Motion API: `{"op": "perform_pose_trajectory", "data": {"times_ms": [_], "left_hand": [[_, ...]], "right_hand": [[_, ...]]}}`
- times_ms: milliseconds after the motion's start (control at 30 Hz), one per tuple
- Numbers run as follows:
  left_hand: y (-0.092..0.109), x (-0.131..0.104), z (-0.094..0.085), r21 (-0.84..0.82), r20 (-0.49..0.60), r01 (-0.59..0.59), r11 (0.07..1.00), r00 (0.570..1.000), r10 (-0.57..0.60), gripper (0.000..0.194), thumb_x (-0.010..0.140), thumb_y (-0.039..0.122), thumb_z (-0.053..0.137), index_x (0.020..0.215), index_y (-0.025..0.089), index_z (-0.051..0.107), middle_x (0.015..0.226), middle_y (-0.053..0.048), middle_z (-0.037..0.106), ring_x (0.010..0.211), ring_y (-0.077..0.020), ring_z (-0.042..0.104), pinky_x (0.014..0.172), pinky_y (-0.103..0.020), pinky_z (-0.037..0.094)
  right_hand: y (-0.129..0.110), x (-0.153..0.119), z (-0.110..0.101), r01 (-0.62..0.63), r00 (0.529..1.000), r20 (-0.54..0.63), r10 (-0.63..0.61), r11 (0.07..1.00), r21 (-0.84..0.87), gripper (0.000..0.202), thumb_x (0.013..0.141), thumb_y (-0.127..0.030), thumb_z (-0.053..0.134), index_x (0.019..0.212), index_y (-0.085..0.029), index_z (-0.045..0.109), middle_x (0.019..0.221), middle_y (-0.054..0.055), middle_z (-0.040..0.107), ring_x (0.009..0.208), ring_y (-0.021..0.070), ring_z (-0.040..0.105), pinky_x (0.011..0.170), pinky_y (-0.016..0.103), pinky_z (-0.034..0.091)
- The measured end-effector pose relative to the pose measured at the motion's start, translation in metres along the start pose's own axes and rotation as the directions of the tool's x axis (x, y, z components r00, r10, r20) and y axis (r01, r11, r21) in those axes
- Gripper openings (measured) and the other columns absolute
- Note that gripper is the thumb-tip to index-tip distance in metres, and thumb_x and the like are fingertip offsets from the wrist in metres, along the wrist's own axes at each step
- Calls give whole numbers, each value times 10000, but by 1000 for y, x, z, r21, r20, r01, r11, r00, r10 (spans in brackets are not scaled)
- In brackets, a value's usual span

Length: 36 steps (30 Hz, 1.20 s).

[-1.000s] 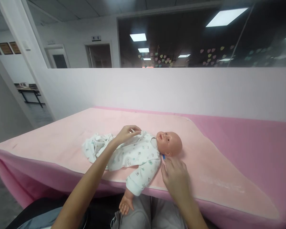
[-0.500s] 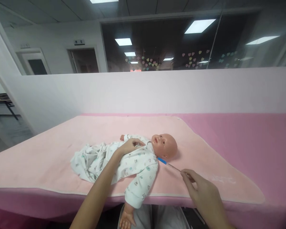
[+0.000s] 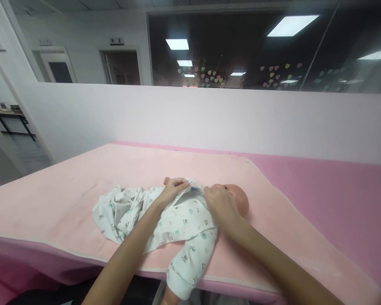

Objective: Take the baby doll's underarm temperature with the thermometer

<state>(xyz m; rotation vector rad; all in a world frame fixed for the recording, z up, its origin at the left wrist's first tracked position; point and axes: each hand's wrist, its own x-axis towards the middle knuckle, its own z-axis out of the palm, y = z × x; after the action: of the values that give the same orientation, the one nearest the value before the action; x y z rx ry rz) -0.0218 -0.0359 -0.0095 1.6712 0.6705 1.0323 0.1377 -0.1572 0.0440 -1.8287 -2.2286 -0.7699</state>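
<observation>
A baby doll (image 3: 240,199) lies on its back with its head to the right, dressed in a white printed bodysuit (image 3: 186,222). With thumb and fingers, my left hand (image 3: 173,190) pinches the bodysuit's front edge at the chest and holds it lifted. My right hand (image 3: 222,207) is closed beside the doll's neck and chin, covering part of the face. From it, the blue end of a slim thermometer (image 3: 195,189) points left into the opening under the lifted cloth. The rest of the thermometer is hidden by my fingers.
A peach mat (image 3: 139,161) covers much of the pink table (image 3: 352,195). The doll's near arm hangs over the front edge. A white low wall (image 3: 209,118) with a window above stands behind the table. Further back left is a desk (image 3: 9,114).
My right hand has moved left to the doll's neck, bringing the thermometer's blue end under the cloth. My left hand has raised the bodysuit's edge. The view has shifted slightly.
</observation>
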Motion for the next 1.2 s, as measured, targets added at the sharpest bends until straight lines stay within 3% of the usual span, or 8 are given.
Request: {"op": "perform_pose_trajectory", "data": {"times_ms": [167,400,567,700,933,1033,1100,1200], "left_hand": [[-5,2,3,52,85,11,999,996,-16,365,712,487,617,701,123,613,584,6,533,538,-101,467,520,-220,363],[-31,22,-5,401,-295,171,900,954,-50,371,881,387,308,751,137,549,590,-15,520,499,-126,508,488,-246,408],[-24,46,-15,599,-294,161,784,955,28,304,845,262,378,1085,137,518,1078,-131,572,903,-208,577,822,-361,435],[-21,61,-14,742,-153,104,662,988,17,275,842,331,422,869,157,633,1057,-136,617,1100,-257,495,1023,-405,250],[-29,50,-21,839,-114,183,512,980,-164,571,838,538,281,646,155,659,744,-167,675,777,-306,623,750,-400,419],[-26,41,-26,849,-110,202,487,971,-211,625,824,583,252,634,156,667,726,-168,680,734,-305,632,681,-364,424],[-22,36,-26,853,-110,210,477,967,-229,642,821,594,244,647,153,677,755,-175,688,759,-310,636,685,-355,422],[-19,31,-26,853,-133,239,464,959,-249,659,814,608,238,722,144,697,844,-186,694,838,-323,633,723,-353,420]], "right_hand": [[-15,46,21,32,992,121,-35,999,28,280,701,87,457,824,-159,509,562,27,587,542,179,586,559,263,345],[-28,76,56,141,981,123,-148,988,65,199,696,32,541,756,-156,569,620,30,627,623,190,614,768,335,367],[-19,52,44,222,973,43,-225,973,67,172,753,-26,498,724,-170,589,760,79,639,767,220,588,859,395,339],[-4,20,41,321,943,-113,-313,945,67,229,725,5,471,647,-189,565,740,40,608,758,185,550,1022,445,207],[36,-15,32,151,961,-272,-53,922,355,182,817,-206,481,940,-182,613,1100,87,609,1102,239,490,1068,536,98],[68,-13,36,-135,954,-83,288,661,738,274,807,-358,518,984,-182,630,1128,101,609,1120,269,490,1039,545,185],[86,-9,44,-250,929,147,339,284,926,308,784,-415,524,929,-179,658,1074,97,637,1058,261,541,983,484,323],[101,-7,55,-271,921,243,303,53,961,355,774,-458,502,877,-167,677,1033,91,659,996,231,588,900,384,429]]}}
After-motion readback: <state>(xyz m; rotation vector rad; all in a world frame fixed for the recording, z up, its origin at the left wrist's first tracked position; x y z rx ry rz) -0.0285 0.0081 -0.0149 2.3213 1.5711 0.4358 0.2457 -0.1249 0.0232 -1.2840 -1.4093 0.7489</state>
